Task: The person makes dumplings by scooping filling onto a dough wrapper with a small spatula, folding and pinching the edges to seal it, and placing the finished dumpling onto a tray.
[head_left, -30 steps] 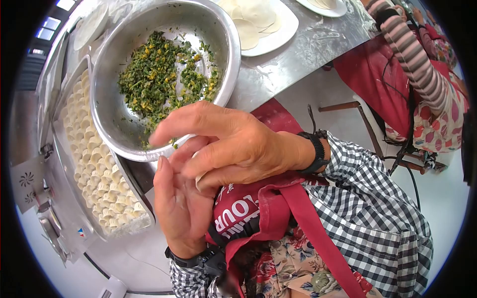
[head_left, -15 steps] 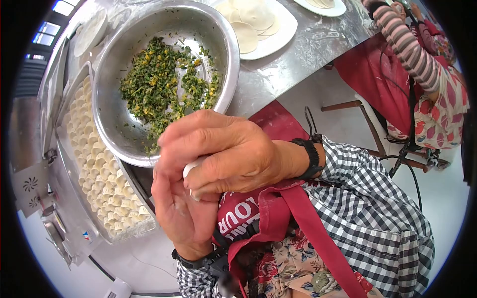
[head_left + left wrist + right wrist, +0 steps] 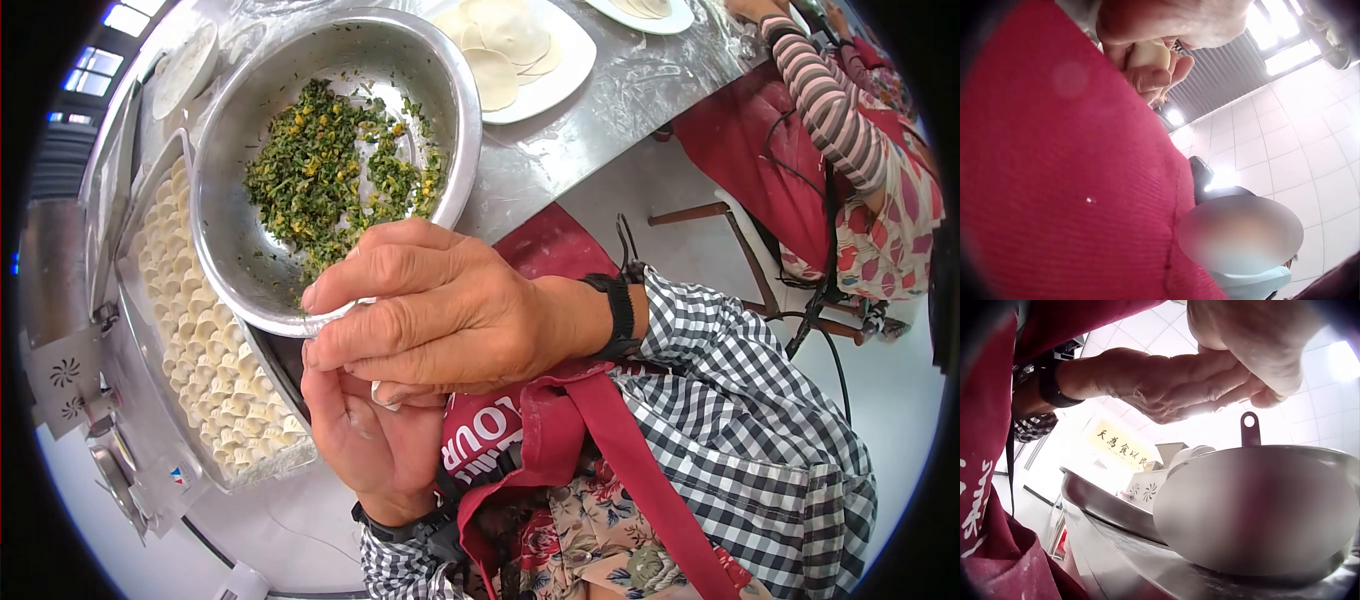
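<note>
A pale dumpling (image 3: 1150,56) is held between my two hands, near my apron front. In the head view only slivers of its white dough show, as the right hand covers most of it. My left hand (image 3: 385,450) is underneath, palm up, with its fingers cupped and partly hidden. Over it, my right hand (image 3: 460,320) curls its fingers and thumb round the dumpling. Just beyond the hands is a steel bowl (image 3: 222,225) of chopped green and yellow filling (image 3: 310,165).
Left of the bowl, a tray (image 3: 262,472) carries rows of shaped dumplings (image 3: 210,350). A white plate (image 3: 572,75) of round wrappers (image 3: 515,30) stands behind on the steel table (image 3: 610,110). Another person's striped sleeve (image 3: 825,110) is at the right.
My right hand has closed down over the dumpling, its raised forefinger coming in beside the others. The dough, visible half a second ago, is now mostly covered. My left hand stays underneath.
</note>
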Available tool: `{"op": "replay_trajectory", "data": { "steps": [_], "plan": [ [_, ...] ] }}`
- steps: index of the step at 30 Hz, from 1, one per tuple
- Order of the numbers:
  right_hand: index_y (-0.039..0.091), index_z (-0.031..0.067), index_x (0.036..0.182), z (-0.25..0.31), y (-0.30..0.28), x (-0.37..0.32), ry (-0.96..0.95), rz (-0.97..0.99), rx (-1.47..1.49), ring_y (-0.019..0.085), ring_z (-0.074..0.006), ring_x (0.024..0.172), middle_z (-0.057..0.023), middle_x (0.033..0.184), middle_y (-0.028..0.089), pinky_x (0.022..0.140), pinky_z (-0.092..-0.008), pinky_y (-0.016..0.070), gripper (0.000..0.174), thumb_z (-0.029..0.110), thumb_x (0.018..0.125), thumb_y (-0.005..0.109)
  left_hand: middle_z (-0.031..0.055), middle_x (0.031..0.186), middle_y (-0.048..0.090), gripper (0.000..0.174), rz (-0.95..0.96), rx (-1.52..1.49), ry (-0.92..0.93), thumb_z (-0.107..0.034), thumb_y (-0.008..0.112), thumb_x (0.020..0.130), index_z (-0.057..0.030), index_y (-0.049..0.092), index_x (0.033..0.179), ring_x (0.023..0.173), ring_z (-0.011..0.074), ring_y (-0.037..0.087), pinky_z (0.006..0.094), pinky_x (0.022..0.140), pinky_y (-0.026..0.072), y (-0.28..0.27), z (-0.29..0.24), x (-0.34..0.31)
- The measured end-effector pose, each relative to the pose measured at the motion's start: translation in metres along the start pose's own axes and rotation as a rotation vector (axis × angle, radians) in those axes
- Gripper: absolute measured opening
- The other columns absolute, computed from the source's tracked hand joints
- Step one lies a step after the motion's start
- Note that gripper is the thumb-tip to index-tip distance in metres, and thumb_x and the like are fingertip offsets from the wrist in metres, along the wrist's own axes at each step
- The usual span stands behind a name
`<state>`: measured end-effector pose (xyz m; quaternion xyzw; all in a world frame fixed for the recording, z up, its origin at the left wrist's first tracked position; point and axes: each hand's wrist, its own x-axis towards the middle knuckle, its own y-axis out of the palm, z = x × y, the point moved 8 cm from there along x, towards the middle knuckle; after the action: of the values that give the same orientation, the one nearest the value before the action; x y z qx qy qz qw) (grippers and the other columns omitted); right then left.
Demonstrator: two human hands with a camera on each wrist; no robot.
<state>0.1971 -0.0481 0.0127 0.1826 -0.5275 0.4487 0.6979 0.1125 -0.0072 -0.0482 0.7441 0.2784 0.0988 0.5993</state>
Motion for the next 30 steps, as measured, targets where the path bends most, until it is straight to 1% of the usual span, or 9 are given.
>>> {"op": "replay_trajectory", "data": {
  "steps": [5,9,11,16,20,23,25,28,30],
  "plan": [
    [0.059,0.0009,0.083,-0.005,0.001,0.001,0.107,-0.036,-0.061,0.057,-0.032,0.098,-0.0118,0.106,0.061,0.074,-0.0385,0.0461,0.035,0.036,0.082,0.058,0.01,0.12,0.051,0.038,0.006,-0.083,-0.004,-0.032,0.029,0.097,-0.007,0.044,0.122,0.109,0.0224,0.052,0.0366,0.09,0.045,0.005,0.002,0.003],
    [0.059,0.0013,0.083,-0.01,-0.003,-0.002,0.167,-0.148,0.024,0.056,-0.0321,0.098,-0.0122,0.107,0.061,0.073,-0.039,0.0458,0.039,0.04,0.082,0.057,0.008,0.116,0.053,0.036,-0.223,0.105,0.041,-0.03,0.031,0.096,-0.006,0.045,0.119,0.104,0.0201,0.055,0.0357,0.087,0.047,-0.005,-0.001,0.003],
    [0.059,0.0008,0.083,-0.008,-0.004,-0.001,0.159,-0.146,0.005,0.057,-0.0323,0.097,-0.0122,0.108,0.06,0.072,-0.0395,0.0455,0.036,0.036,0.082,0.058,0.0074,0.116,0.053,0.036,-0.268,0.12,0.055,-0.03,0.031,0.096,-0.0056,0.046,0.119,0.103,0.0192,0.055,0.0349,0.086,0.0476,-0.008,-0.002,0.002],
    [0.059,-0.0003,0.081,-0.004,0.002,0.005,0.069,-0.032,-0.066,0.056,-0.0325,0.098,-0.0112,0.105,0.062,0.071,-0.0398,0.0448,0.029,0.028,0.08,0.061,0.0061,0.118,0.052,0.033,-0.038,-0.303,-0.012,-0.026,0.033,0.096,-0.0048,0.045,0.12,0.096,0.0134,0.056,0.0267,0.079,0.0487,0.002,0.006,0.003],
    [0.061,0.0014,0.08,-0.003,0.006,0.012,0.109,0.059,-0.122,0.056,-0.031,0.098,-0.0097,0.103,0.061,0.075,-0.0404,0.0434,0.021,0.021,0.072,0.064,0.0057,0.117,0.053,0.033,-0.189,-0.24,0.058,-0.024,0.033,0.097,-0.0046,0.044,0.12,0.092,0.0107,0.056,0.0244,0.075,0.0485,-0.001,-0.001,-0.001],
    [0.061,0.0033,0.084,-0.005,0.01,0.014,0.155,0.118,-0.14,0.056,-0.0298,0.098,-0.0094,0.105,0.06,0.076,-0.0399,0.043,0.024,0.018,0.066,0.068,0.0046,0.112,0.053,0.032,-0.308,0.089,0.008,-0.027,0.04,0.095,-0.0054,0.045,0.119,0.098,0.013,0.053,0.0253,0.075,0.0449,-0.003,-0.008,-0.004],
    [0.06,0.0007,0.097,-0.008,0.012,0.013,0.195,0.164,-0.13,0.055,-0.0344,0.101,-0.0164,0.11,0.058,0.083,-0.0434,0.0424,0.04,0.037,0.079,0.061,0.0102,0.116,0.051,0.038,-0.127,0.021,0.004,-0.026,0.046,0.092,-0.0012,0.042,0.121,0.104,0.0196,0.053,0.0318,0.086,0.0462,0.005,-0.017,-0.005],
    [0.057,0.0002,0.103,-0.011,0.005,0.012,0.198,0.219,-0.12,0.054,-0.0353,0.101,-0.0195,0.11,0.057,0.085,-0.0439,0.0429,0.041,0.035,0.081,0.062,0.0181,0.122,0.047,0.048,-0.132,0.365,0.13,-0.015,0.058,0.084,0.0031,0.038,0.124,0.116,0.0297,0.047,0.045,0.1,0.0392,0.003,-0.05,-0.012],
    [0.055,-0.001,0.103,-0.016,0.0,0.007,0.229,0.237,-0.123,0.056,-0.0352,0.098,-0.0223,0.108,0.056,0.084,-0.0429,0.0443,0.033,0.023,0.081,0.063,0.0194,0.122,0.047,0.046,-0.199,0.539,0.22,-0.008,0.058,0.082,0.0041,0.04,0.123,0.115,0.0297,0.048,0.0414,0.097,0.0435,-0.003,-0.081,-0.019]
  ]
}}
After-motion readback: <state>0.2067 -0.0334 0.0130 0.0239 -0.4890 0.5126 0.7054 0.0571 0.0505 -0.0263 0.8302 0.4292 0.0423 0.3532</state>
